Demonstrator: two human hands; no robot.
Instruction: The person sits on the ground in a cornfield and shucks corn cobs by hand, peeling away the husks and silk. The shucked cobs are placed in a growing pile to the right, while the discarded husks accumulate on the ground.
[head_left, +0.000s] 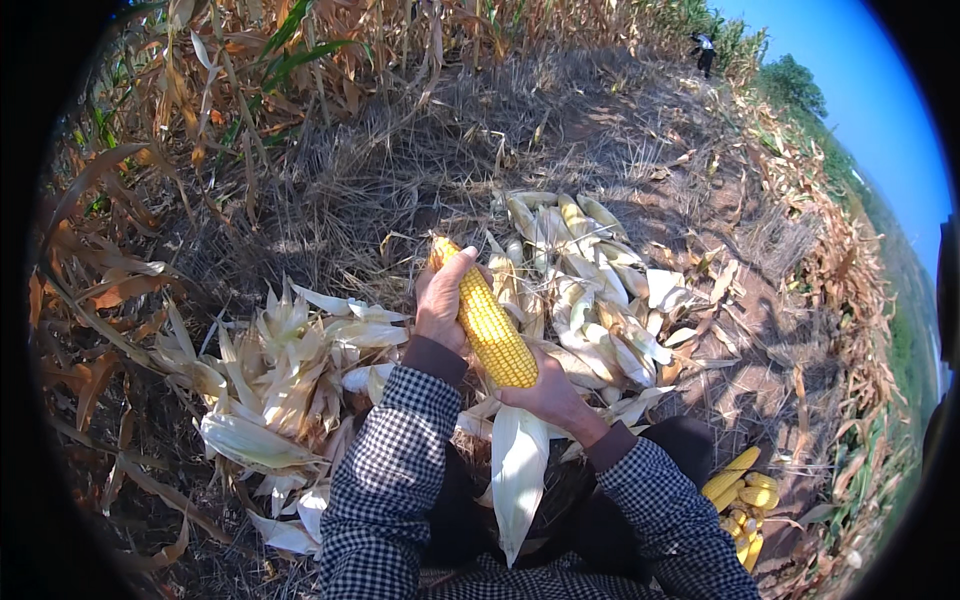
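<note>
A yellow ear of corn (491, 322) lies slantwise between my two hands, its kernels bare along most of its length. My left hand (444, 300) wraps its upper end, thumb across the kernels. Around the lower end my right hand (551, 390) is closed, and a pale husk leaf (519, 480) hangs down from there towards my lap. Just beyond my hands lies a heap of unhusked corn ears (585, 277) in pale husks. Left of my left forearm is a pile of stripped husks (277, 375).
Several husked yellow ears (739, 502) lie on the ground at the lower right, beside my knee (679, 442). Dry corn stalks (187, 97) stand along the left and back. Straw (360, 180) covers the soil. Far off at the upper right is another person (703, 54).
</note>
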